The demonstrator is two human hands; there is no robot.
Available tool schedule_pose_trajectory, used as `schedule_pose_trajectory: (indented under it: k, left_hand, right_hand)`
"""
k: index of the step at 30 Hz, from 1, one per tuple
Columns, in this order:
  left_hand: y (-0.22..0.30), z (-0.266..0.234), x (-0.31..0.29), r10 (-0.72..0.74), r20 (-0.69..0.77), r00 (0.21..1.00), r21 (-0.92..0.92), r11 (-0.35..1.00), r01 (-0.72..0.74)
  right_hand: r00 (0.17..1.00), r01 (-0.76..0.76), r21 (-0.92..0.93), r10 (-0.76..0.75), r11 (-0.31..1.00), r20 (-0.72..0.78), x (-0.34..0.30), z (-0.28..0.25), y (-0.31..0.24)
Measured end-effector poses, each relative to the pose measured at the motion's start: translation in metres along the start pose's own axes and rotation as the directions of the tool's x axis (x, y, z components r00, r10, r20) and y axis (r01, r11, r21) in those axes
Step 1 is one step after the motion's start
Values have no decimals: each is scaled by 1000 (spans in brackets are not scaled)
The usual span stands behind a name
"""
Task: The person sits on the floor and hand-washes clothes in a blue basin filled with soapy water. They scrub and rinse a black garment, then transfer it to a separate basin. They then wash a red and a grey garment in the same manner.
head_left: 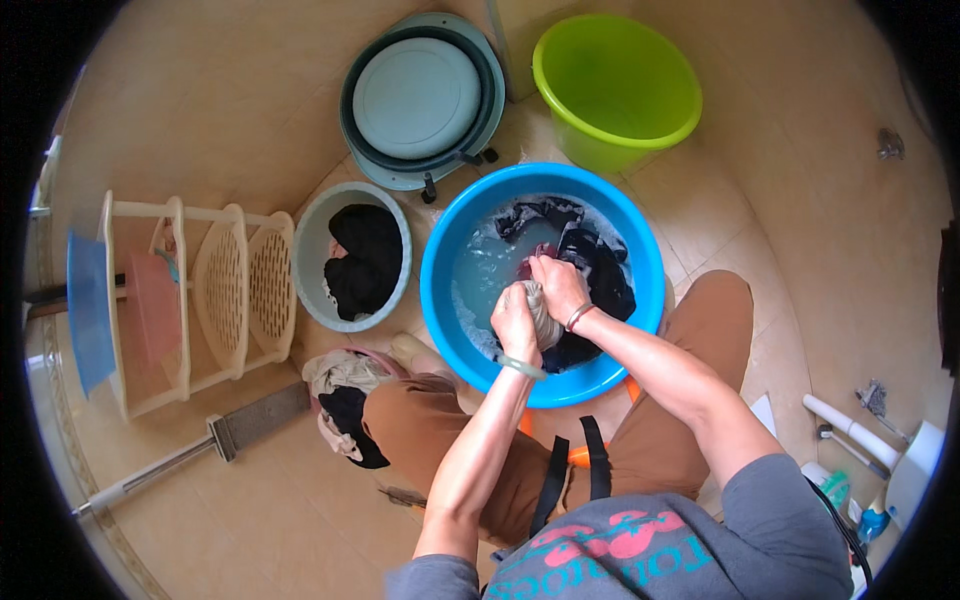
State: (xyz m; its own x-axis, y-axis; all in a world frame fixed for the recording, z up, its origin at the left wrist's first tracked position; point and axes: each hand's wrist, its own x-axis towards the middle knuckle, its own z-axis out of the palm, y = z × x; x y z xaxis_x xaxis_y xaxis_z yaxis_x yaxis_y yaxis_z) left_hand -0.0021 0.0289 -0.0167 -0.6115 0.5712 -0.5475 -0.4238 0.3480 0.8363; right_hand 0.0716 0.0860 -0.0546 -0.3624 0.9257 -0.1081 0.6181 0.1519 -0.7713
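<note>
A large blue basin [441,290] of cloudy, sudsy water stands in front of me. Above it, both hands grip a bunched beige cloth [543,318]. My left hand [515,322] is closed round its left side, with a pale bangle on the wrist. My right hand [560,287] is closed on its upper right part, a brown bracelet at that wrist. Dark wet clothes [597,265] lie in the water beyond and beside my right hand. A bit of dark red fabric [537,258] shows just past my fingers.
Left of the basin is a grey-blue tub [308,258] holding black clothing [365,260]. More laundry [350,390] is heaped by my left knee. A lime green bucket [615,90] and a folded round basin [417,98] stand at the back. A plastic rack [215,290] and flat mop [262,418] are leftward.
</note>
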Motion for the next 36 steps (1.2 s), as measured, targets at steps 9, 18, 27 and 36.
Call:
schedule_pose_trajectory:
  k: [9, 18, 27, 36]
  left_hand:
    - [8, -22, 32, 56, -17, 998, -39, 998, -57]
    - [15, -34, 24, -5, 12, 1000, -81, 997, 6]
    - [-21, -43, 13, -150, 331, 932, -17, 986, 165]
    - [84, -35, -13, -78, 598, 797, -494, 748, 444]
  right_hand:
    - [910, 413, 127, -405, 902, -86, -29, -11, -59]
    - [882, -460, 685, 379, 565, 280, 27, 7, 43]
    - [845, -429, 750, -68, 503, 530, 10, -12, -33]
    - [901, -433, 654, 313, 620, 299, 14, -2, 60]
